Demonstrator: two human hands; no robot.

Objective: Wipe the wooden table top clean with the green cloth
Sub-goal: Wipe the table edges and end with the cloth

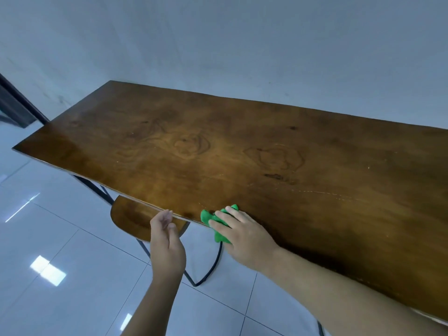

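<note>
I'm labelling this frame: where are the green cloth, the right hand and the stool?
green cloth (205,217): head view, its exposed left part beside the fingers.
right hand (244,236): head view, back of the hand.
stool (131,214): head view, its wooden seat.

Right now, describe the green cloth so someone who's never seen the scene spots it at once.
Start at the wooden table top against the grey wall and follow its near edge. There the right hand presses flat on a crumpled cloth that overhangs the edge. It is bright green, the only vivid colour among brown wood and pale tiles.
</note>
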